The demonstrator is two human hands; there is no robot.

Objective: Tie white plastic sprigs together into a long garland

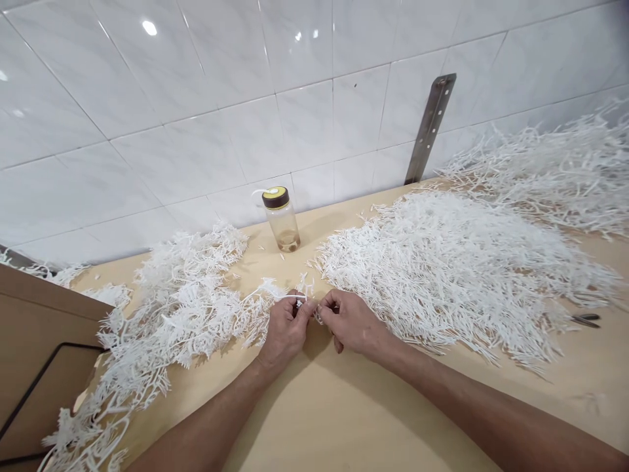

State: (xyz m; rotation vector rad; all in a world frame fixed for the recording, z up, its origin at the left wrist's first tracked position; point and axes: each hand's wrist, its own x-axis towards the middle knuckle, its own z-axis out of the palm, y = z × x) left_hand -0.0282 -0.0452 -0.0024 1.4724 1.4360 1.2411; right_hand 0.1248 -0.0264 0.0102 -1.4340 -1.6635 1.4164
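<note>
My left hand (287, 322) pinches a white sprig (308, 286) between thumb and finger. My right hand (348, 320) pinches the sprig just beside it. A bottle (282, 226) stands beyond both hands.

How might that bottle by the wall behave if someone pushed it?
The bottle might tip, being taller than wide. It's probably light, with only some brown contents low down. Its round sides suggest it could roll once toppled.
</note>
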